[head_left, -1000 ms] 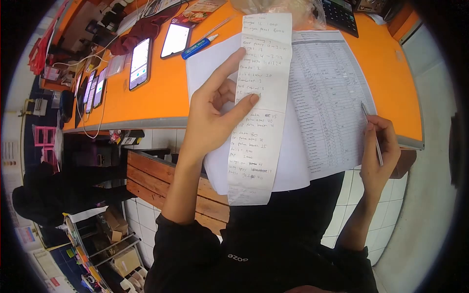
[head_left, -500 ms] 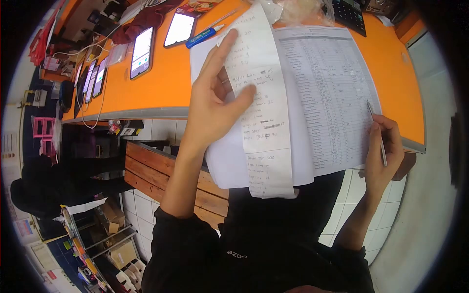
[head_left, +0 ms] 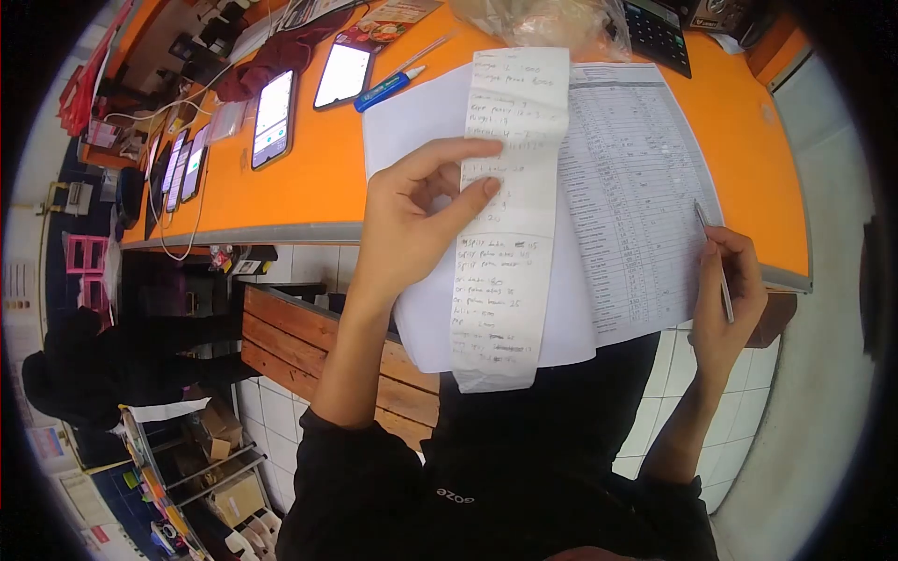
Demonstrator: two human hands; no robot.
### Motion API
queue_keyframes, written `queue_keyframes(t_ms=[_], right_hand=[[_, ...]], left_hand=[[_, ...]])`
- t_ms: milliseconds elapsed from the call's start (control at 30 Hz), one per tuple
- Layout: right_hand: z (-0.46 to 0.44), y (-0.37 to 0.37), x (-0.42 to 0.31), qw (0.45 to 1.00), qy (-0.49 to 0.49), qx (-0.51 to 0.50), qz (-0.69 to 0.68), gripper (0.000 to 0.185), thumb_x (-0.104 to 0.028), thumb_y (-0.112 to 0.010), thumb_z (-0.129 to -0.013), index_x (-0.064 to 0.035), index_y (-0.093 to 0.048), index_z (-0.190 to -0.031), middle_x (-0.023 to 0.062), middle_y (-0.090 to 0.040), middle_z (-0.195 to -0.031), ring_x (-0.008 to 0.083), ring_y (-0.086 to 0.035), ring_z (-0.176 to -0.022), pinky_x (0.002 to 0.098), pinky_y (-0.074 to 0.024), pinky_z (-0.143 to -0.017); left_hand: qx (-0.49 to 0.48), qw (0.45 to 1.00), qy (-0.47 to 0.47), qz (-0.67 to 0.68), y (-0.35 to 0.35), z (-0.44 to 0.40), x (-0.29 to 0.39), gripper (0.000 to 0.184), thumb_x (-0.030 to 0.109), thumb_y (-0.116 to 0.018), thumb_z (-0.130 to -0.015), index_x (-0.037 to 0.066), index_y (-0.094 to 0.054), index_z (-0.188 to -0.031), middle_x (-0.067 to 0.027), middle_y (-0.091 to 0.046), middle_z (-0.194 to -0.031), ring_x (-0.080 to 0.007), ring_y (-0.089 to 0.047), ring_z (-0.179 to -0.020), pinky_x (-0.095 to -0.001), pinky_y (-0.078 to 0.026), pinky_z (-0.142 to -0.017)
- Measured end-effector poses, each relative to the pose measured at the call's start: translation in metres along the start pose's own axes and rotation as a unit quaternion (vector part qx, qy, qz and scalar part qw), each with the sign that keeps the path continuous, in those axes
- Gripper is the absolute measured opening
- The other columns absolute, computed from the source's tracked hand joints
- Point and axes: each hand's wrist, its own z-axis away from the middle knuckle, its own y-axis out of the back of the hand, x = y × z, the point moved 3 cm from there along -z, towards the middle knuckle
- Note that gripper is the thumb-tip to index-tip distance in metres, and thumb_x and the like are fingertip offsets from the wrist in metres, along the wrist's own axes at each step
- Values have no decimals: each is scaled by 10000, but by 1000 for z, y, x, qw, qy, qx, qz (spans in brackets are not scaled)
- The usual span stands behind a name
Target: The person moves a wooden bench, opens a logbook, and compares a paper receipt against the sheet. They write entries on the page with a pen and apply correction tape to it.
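Observation:
A long strip of paper (head_left: 505, 309) with handwritten lines hangs over the printed sheets, its lower end dropping past their front edge. My left hand (head_left: 426, 206) pinches its left side between thumb and fingers. Under it lies a printed table sheet (head_left: 636, 187) with rows of names and handwritten figures, on a stack of white paper (head_left: 412, 122). My right hand (head_left: 730, 299) grips a slim pen (head_left: 726, 290) at the sheet's right edge. The pen's tip points up at the sheet; whether it touches cannot be told.
On the orange table (head_left: 758, 159) are a blue marker (head_left: 385, 92), two phones (head_left: 272, 117) (head_left: 343, 73), a calculator (head_left: 658, 35) and a plastic bag (head_left: 552, 23). More phones (head_left: 194, 161) and white cables lie left. A person in black (head_left: 103, 360) stands far left, near a wooden bench (head_left: 309, 341).
The paper strip has shifted, so its upper lines now show and its top end sits lower. My left thumb and fingers have closed on its edge. My right hand has barely moved.

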Motion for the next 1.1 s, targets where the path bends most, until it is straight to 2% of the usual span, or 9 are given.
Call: queue_keyframes(t_ms=[100, 200, 267, 300, 367, 467, 700, 767, 1100], right_hand=[[0, 0, 1, 1000, 0, 2, -9, 112, -71, -638, -1026, -11, -708, -1089, 28, -658, -839, 87, -556, -794, 245, -416, -772], [0, 0, 1, 1000, 7, 3, -1, 114, -71, -639, -1024, -10, -707, -1091, 39, -666, -843, 94, -571, -809, 252, -426, -800], [0, 0, 0, 1000, 3, -2, 2, 115, -69, -638, -1023, -10, -706, -1093, 42, -669, -845, 98, -582, -828, 254, -434, -827], [0, 0, 1, 1000, 3, -2, 2, 115, -69, -638, -1023, -10, -706, -1093, 42, -669, -845, 98, -582, -828, 254, -434, -827], [0, 0, 3, 1000, 7, -2, -7, 116, -71, -639, -1021, -10, -707, -1092, 44, -671, -849, 102, -586, -831, 258, -440, -835], [0, 1, 3, 1000, -3, -6, 1, 117, -72, -639, -1022, -9, -707, -1092, 45, -673, -851, 104, -587, -832, 259, -443, -831], [0, 0, 0, 1000, 3, 3, 20, 110, -72, -640, -1021, -11, -706, -1084, 41, -673, -844, 90, -577, -813, 246, -433, -807], [0, 0, -1, 1000, 0, 4, 3, 107, -75, -643, -1021, -13, -707, -1080, 38, -669, -836, 87, -571, -802, 245, -426, -805], [-1, 0, -1, 1000, 16, 11, 7, 98, -65, -639, -1017, -18, -702, -1075, 22, -655, -829, 78, -544, -775, 241, -405, -770]], left_hand=[[2, 999, -13, 45, -3, -2, -3, 482, -114, -703, -912, -71, -628, -1387, -158, -722, -1229, -163, -674, -1127, -293, -523, -992], [30, 996, -70, 50, -4, -3, -1, 535, -85, -687, -888, -3, -650, -1415, -118, -744, -1156, -134, -676, -1027, -286, -531, -930], [19, 995, -89, 36, -4, -4, 0, 634, -119, -658, -864, -13, -583, -1484, -130, -715, -1235, -170, -668, -1135, -320, -516, -1024], [18, 995, -88, 36, -3, -4, 1, 634, -119, -658, -864, -13, -583, -1484, -130, -715, -1235, -170, -668, -1135, -320, -516, -1024], [3, 995, -77, 66, -3, -4, 2, 765, -163, -692, -813, -63, -482, -1541, -210, -575, -1488, -226, -562, -1364, -355, -390, -1184], [0, 993, -92, 79, -4, -5, 3, 817, -169, -687, -786, -64, -453, -1561, -191, -559, -1509, -238, -533, -1402, -360, -356, -1211], [1, 993, -110, 47, -2, -6, 1, 740, -127, -742, -842, -56, -493, -1536, -162, -591, -1476, -230, -552, -1373, -357, -392, -1188], [3, 994, -101, 42, -2, -7, -2, 665, -114, -734, -882, -34, -531, -1510, -153, -575, -1443, -212, -596, -1305, -353, -482, -1120], [16, 995, -71, 74, -4, -6, 1, 775, -131, -768, -840, -36, -469, -1548, -177, -584, -1450, -240, -653, -1274, -347, -559, -1050]])
